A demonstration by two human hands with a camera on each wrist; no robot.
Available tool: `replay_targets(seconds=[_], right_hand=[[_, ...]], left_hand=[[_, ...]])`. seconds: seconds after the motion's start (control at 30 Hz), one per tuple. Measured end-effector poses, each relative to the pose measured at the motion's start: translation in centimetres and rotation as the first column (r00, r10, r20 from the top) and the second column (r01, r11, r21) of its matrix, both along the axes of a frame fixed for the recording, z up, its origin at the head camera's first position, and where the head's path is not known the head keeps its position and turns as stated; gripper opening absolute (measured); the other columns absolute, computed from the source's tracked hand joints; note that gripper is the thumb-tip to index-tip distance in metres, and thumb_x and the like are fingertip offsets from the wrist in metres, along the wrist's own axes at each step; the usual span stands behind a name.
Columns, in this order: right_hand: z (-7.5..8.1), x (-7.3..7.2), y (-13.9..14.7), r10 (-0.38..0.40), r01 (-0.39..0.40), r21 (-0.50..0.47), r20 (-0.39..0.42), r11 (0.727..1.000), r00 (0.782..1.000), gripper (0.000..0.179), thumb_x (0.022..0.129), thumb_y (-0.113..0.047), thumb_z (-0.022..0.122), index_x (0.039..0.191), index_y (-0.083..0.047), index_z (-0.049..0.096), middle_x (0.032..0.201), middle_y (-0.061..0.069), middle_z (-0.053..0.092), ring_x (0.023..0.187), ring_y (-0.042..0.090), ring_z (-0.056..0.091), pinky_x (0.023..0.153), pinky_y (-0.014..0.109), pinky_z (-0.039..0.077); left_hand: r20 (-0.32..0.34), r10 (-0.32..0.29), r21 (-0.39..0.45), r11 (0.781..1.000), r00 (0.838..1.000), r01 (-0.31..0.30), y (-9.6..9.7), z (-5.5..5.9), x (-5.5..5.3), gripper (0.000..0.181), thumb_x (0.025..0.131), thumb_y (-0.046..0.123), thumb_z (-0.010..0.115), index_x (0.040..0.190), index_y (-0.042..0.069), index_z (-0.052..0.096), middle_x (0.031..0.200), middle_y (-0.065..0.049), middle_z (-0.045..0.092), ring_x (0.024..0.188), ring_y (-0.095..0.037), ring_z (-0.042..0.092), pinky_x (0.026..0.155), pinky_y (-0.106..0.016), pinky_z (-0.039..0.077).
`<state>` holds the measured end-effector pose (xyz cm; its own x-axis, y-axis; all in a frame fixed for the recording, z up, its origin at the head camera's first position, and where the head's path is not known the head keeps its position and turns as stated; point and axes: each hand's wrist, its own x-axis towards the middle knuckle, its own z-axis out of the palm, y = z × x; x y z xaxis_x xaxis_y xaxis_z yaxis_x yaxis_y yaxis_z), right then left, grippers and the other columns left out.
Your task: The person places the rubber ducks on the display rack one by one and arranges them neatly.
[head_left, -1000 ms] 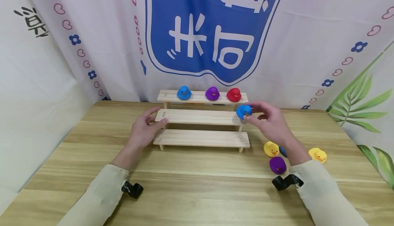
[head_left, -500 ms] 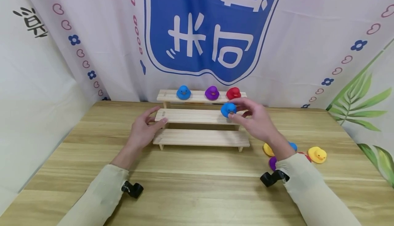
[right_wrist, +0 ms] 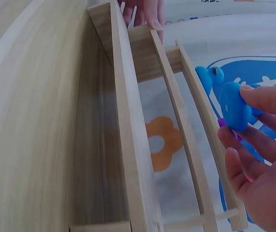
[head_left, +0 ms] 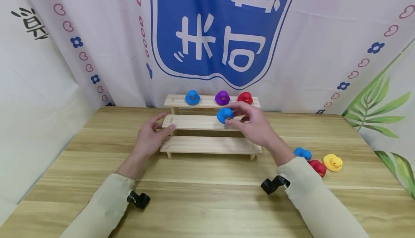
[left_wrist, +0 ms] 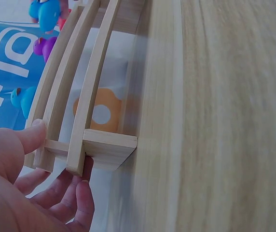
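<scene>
My right hand (head_left: 254,124) pinches a blue rubber duck (head_left: 224,115) between thumb and fingers, above the middle step of a three-tier wooden display stand (head_left: 194,121). In the right wrist view the duck's rounded underside shows, apart from the wood. At the stand's left end, my left hand (head_left: 151,135) grips the middle step, thumb on top. The left wrist view has its fingers (left_wrist: 82,200) curled by the end of the stand. Along the top step sit another blue duck (head_left: 192,97), a purple duck (head_left: 222,98) and a red duck (head_left: 245,98), its lower part hidden by my right hand.
On the wooden table (head_left: 194,202), right of the stand, lie a blue duck (head_left: 303,153), a red duck (head_left: 318,168) and a yellow duck (head_left: 333,162). My right forearm covers part of that area. A printed curtain (head_left: 129,50) hangs right behind the stand.
The right hand has carried its blue duck leftward, from the right end of the middle step to over its right-middle part. The left hand keeps its place on the stand.
</scene>
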<state>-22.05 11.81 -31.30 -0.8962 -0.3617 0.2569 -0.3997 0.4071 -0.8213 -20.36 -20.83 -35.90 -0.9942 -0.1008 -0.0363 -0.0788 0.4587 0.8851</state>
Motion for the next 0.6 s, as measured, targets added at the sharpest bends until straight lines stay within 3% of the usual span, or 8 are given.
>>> replay_targets(seconds=[0.27, 0.6], right_hand=[[0.0, -0.4, -2.0, 0.028, -0.028, 0.001, 0.027, 1.0, 0.999, 0.035, 0.091, -0.031, 0.072, 0.125, -0.032, 0.063, 0.113, -0.007, 0.065, 0.107, 0.016, 0.06, 0.087, 0.04, 0.05], [-0.4, -0.9, -4.3, 0.092, -0.09, -0.05, 0.042, 0.995, 0.995, 0.033, 0.092, -0.025, 0.071, 0.124, -0.028, 0.064, 0.112, -0.006, 0.066, 0.105, 0.016, 0.062, 0.086, 0.038, 0.053]], left_hand=[[0.003, -0.009, 0.006, 1.0, 1.0, 0.009, -0.1, 0.1, 0.2, 0.071, 0.09, 0.047, 0.069, 0.152, 0.03, 0.038, 0.131, -0.011, 0.062, 0.116, -0.027, 0.059, 0.09, -0.033, 0.048], [-0.001, -0.007, 0.003, 1.0, 1.0, 0.007, -0.1, 0.0, 0.2, 0.071, 0.09, 0.048, 0.069, 0.151, 0.032, 0.038, 0.134, -0.012, 0.06, 0.12, -0.027, 0.057, 0.094, -0.037, 0.047]])
